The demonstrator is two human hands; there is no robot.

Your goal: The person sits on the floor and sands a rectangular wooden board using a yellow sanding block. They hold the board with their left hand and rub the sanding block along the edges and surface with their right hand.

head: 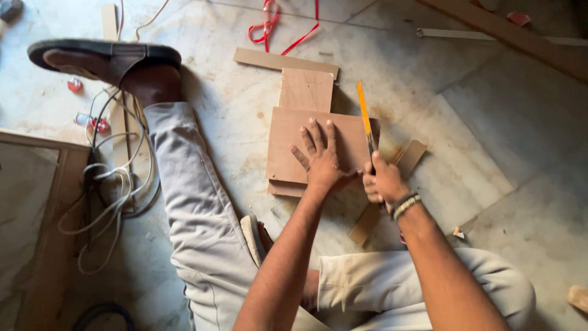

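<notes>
Head view, left hand (321, 160) spread flat on plywood board (294, 147), right hand (383, 182) at its three o'clock, fist wrapped around yellow-handled saw (365, 116), blade pointing twelve o'clock.

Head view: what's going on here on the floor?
A person sits on a stone floor, one leg stretched out. The left hand lies flat, fingers spread, on a square plywood panel stacked on other boards. The right hand grips a yellow-handled tool along the panel's right edge; its tip is hidden. A coiled white cable and red ribbon lie nearby.
</notes>
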